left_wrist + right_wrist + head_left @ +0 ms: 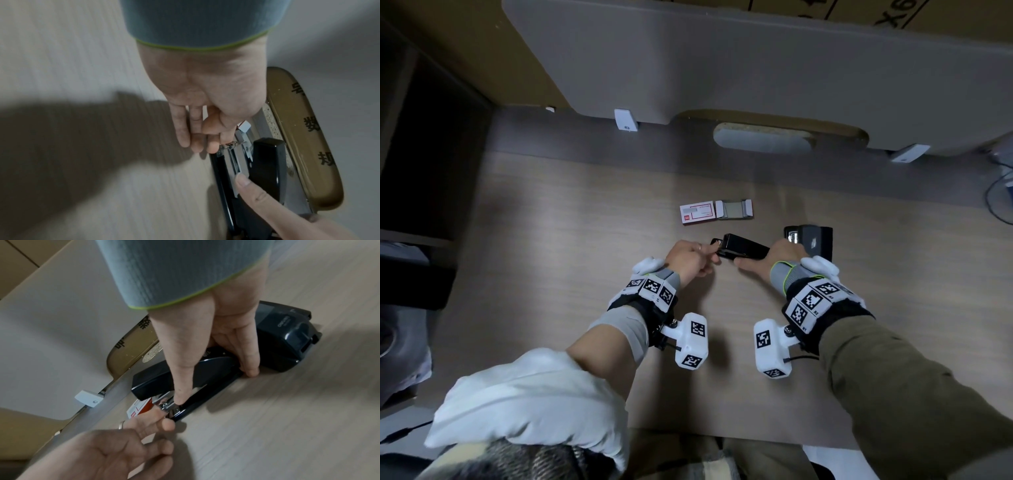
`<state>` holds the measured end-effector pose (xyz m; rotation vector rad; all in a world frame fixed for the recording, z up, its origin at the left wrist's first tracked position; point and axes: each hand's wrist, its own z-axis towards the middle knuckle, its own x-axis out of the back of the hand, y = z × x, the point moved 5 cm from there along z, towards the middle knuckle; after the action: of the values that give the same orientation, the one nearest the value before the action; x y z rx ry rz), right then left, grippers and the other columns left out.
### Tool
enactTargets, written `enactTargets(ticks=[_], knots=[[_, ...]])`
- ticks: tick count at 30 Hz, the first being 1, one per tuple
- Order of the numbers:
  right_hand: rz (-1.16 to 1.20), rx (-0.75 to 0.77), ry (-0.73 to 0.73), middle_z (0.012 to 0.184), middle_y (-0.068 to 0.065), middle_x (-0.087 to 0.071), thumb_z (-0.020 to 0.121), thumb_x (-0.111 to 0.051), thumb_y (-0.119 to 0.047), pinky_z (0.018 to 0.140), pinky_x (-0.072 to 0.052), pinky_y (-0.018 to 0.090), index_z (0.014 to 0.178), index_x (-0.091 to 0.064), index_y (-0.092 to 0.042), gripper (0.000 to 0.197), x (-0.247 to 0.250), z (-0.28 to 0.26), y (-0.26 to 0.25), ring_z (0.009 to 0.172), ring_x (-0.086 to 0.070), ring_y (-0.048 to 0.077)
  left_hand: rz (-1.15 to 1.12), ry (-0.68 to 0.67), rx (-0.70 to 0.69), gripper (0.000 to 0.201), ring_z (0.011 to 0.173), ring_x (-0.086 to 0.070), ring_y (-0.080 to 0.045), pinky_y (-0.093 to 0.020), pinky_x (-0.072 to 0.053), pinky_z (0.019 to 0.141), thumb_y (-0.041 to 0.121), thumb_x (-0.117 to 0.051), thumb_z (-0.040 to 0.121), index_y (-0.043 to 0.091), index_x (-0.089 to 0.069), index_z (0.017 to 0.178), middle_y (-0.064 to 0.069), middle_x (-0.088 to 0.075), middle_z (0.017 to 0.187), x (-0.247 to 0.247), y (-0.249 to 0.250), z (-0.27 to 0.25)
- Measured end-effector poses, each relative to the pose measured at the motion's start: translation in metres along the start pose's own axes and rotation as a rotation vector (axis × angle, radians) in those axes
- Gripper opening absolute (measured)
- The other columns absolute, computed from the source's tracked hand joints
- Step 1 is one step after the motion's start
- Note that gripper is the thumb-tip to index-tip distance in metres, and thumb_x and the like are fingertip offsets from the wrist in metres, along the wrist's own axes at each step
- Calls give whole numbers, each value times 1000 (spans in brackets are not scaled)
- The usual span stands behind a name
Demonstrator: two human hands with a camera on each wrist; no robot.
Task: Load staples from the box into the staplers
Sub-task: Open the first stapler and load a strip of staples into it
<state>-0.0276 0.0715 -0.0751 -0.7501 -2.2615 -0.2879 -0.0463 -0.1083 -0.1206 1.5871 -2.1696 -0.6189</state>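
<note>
Risk first: we judge that the spring-loaded pusher at the nose of the slim black stapler (743, 251) could snap back, or the body skid on the table (585, 240), if either hold loosens. Our left hand (688, 262) pinches the metal parts at the nose, fingers curled. Our right hand (774, 258) clasps the rear, index fingertip (179, 400) pressing the open channel. The staple box (698, 214), its tray (734, 209) slid out, lies just beyond; a second stapler (810, 241) sits behind our right hand.
</note>
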Motion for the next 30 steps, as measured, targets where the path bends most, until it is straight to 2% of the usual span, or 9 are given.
enactTargets(ticks=[3, 6, 10, 15, 17, 21, 23, 26, 30], knots=[[29, 1, 30, 85, 6, -57, 65, -75, -66, 64, -41, 26, 81, -58, -13, 58, 0, -1, 3, 73, -52, 25, 68, 0, -13, 19, 67, -56, -19, -32, -47, 75, 0, -52, 95, -6, -70, 98, -9, -68, 81, 1, 1, 4], [41, -6, 45, 94, 10, -66, 63, -75, -68, 64, -41, 26, 88, -64, -10, 64, -2, 0, 4, 73, -52, 25, 104, -18, -22, 20, 71, -58, -19, -25, -45, 66, 5, -56, 96, 4, -66, 79, -9, -67, 78, 0, 4, 5], [57, -28, 34, 103, 10, -69, 63, -77, -66, 65, -40, 26, 91, -64, -10, 64, -5, -1, 2, 76, -52, 24, 169, -39, -58, 21, 79, -58, -16, -24, -43, 67, 3, -52, 95, 5, -72, 90, -8, -71, 90, 2, 3, -1], [54, -55, -34, 98, 8, -66, 68, -75, -64, 67, -40, 26, 102, -65, -9, 65, -2, -2, 2, 82, -57, 25, 236, -49, -70, 32, 74, -58, -15, -25, -46, 67, 0, -46, 92, 6, -73, 107, -3, -74, 96, 4, 8, -8], [46, -54, -46, 92, 6, -64, 68, -74, -65, 67, -41, 25, 102, -66, -9, 66, -2, -5, 2, 81, -58, 25, 258, -32, -69, 31, 71, -59, -13, -25, -47, 68, 1, -46, 92, 7, -72, 107, -2, -75, 99, 3, 10, -10], [60, 13, -13, 99, 7, -71, 72, -72, -56, 69, -43, 24, 108, -69, -16, 54, -6, -6, -1, 92, -67, 28, 226, 49, -98, 16, 77, -64, -20, -37, -56, 80, 12, -57, 90, 19, -72, 92, -11, -76, 101, 6, 9, -9], [54, 48, 6, 100, 7, -71, 76, -72, -51, 69, -42, 23, 110, -68, -18, 47, -4, -8, -3, 93, -67, 28, 208, 75, -97, 14, 77, -65, -21, -38, -57, 83, 13, -61, 87, 21, -73, 91, -12, -76, 101, 11, 7, -4], [40, 27, 18, 98, 8, -70, 78, -73, -47, 67, -41, 24, 102, -66, -10, 44, 0, -9, -5, 93, -66, 28, 214, 54, -91, 19, 81, -68, -22, -40, -59, 86, 15, -62, 81, 22, -77, 90, -9, -77, 97, 13, 8, -1], [80, -81, 21, 85, 7, -60, 76, -76, -47, 67, -42, 24, 70, -51, -8, 47, 2, -8, 0, 80, -59, 24, 156, -3, -72, 30, 80, -64, -23, -42, -55, 91, 25, -58, 67, 18, -77, 89, -17, -75, 101, 9, 12, -7]])
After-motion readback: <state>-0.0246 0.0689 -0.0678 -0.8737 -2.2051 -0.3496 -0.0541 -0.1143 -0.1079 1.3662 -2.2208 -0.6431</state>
